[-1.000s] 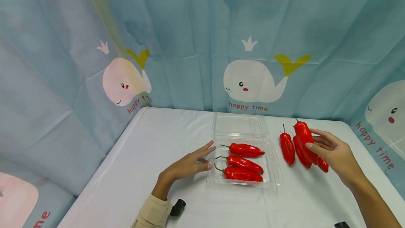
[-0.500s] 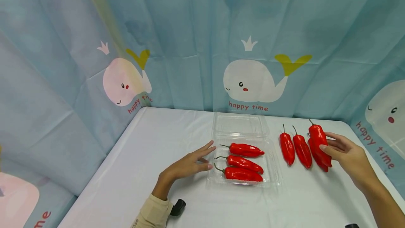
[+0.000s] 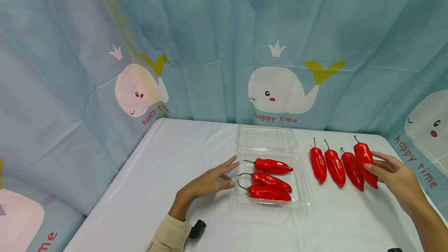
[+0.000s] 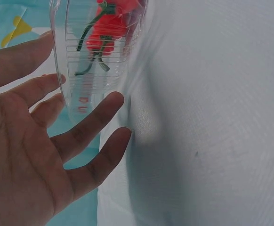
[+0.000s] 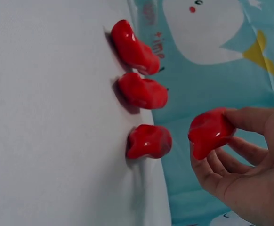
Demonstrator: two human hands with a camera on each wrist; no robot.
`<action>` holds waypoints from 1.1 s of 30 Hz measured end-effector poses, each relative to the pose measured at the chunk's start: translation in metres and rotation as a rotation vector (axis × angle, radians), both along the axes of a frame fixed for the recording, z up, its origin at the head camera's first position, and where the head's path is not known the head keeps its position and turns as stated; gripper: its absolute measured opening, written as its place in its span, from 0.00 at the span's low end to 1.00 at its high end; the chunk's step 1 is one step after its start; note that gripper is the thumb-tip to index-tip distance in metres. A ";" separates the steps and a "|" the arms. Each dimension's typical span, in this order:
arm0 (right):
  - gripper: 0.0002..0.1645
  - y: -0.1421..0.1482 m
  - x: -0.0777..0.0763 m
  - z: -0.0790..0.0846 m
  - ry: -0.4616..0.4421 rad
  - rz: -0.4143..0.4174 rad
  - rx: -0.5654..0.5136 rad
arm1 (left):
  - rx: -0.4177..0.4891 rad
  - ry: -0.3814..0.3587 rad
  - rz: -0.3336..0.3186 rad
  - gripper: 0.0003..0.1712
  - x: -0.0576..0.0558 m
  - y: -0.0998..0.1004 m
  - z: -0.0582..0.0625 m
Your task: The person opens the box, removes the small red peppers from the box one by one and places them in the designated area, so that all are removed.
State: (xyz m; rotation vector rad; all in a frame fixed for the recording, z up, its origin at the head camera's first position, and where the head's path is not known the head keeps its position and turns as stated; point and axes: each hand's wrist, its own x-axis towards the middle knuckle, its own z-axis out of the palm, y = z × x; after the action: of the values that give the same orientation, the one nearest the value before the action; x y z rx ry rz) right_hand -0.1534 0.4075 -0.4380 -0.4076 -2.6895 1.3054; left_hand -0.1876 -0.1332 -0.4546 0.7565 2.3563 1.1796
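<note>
My right hand (image 3: 399,178) holds a red chili pepper (image 3: 365,164) between thumb and fingers, at the right end of a row of peppers. In the right wrist view that held pepper (image 5: 210,132) hangs above the table, apart from three others lying there. The nearest of these is a red pepper (image 3: 352,170) just left of it. My left hand (image 3: 206,182) has its fingers spread at the left side of a clear plastic container (image 3: 303,189). In the left wrist view the fingertips (image 4: 114,99) are by the container's wall. Three red peppers (image 3: 269,182) lie inside it, stems leftward.
The container's lid (image 3: 265,138) lies folded back toward the curtain. Two more peppers (image 3: 317,165) lie to the right of the container. A white cloth covers the table (image 3: 168,147). Blue curtains (image 3: 196,49) with whale prints stand behind and at both sides.
My right hand has moved to the right with its pepper, past the other peppers, so the three on the table show fully. My left hand has stayed in place.
</note>
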 end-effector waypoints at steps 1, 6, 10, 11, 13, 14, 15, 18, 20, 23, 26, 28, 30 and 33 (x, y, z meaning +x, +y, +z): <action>0.47 0.002 0.000 -0.001 -0.003 -0.004 -0.001 | -0.001 0.003 0.000 0.42 0.000 0.000 0.000; 0.48 0.009 -0.002 -0.006 -0.036 -0.034 0.002 | -0.004 0.005 -0.002 0.42 0.000 0.000 0.001; 0.49 0.014 -0.004 -0.010 -0.068 -0.060 0.009 | -0.001 -0.007 0.004 0.42 0.001 0.000 0.002; 0.49 0.015 -0.005 -0.010 -0.074 -0.065 0.010 | 0.001 -0.008 0.005 0.42 0.001 0.000 0.001; 0.49 0.018 -0.006 -0.012 -0.089 -0.078 0.005 | 0.002 -0.008 0.005 0.42 0.001 0.000 0.001; 0.49 0.019 -0.006 -0.012 -0.097 -0.084 0.002 | 0.002 -0.007 0.005 0.42 0.001 0.000 0.001; 0.49 0.020 -0.006 -0.013 -0.104 -0.091 -0.003 | 0.001 -0.006 0.004 0.42 0.001 0.000 0.001; 0.49 0.024 -0.008 -0.015 -0.126 -0.110 -0.016 | -0.002 -0.004 0.004 0.42 0.000 0.000 0.001; 0.49 0.027 -0.009 -0.016 -0.139 -0.119 -0.019 | -0.002 -0.004 0.006 0.42 0.000 0.000 0.001; 0.49 0.030 -0.010 -0.018 -0.150 -0.120 -0.022 | -0.002 -0.002 0.004 0.42 0.000 0.000 0.002; 0.48 0.032 -0.011 -0.019 -0.154 -0.109 -0.023 | 0.002 -0.003 0.001 0.42 0.000 0.000 0.002; 0.47 0.033 -0.012 -0.021 -0.157 -0.102 -0.027 | 0.005 -0.005 0.002 0.42 0.000 0.000 0.002; 0.46 0.034 -0.012 -0.022 -0.163 -0.099 -0.029 | 0.006 -0.009 0.003 0.42 0.000 0.000 0.001; 0.46 0.036 -0.013 -0.024 -0.179 -0.100 -0.031 | 0.003 -0.010 0.004 0.42 0.000 0.000 0.001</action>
State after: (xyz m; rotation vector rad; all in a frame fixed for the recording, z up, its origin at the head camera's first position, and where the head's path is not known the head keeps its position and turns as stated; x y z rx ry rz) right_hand -0.1664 0.4434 -0.4620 -0.6843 -2.7521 1.3431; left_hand -0.1875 -0.1333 -0.4537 0.7456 2.3487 1.1866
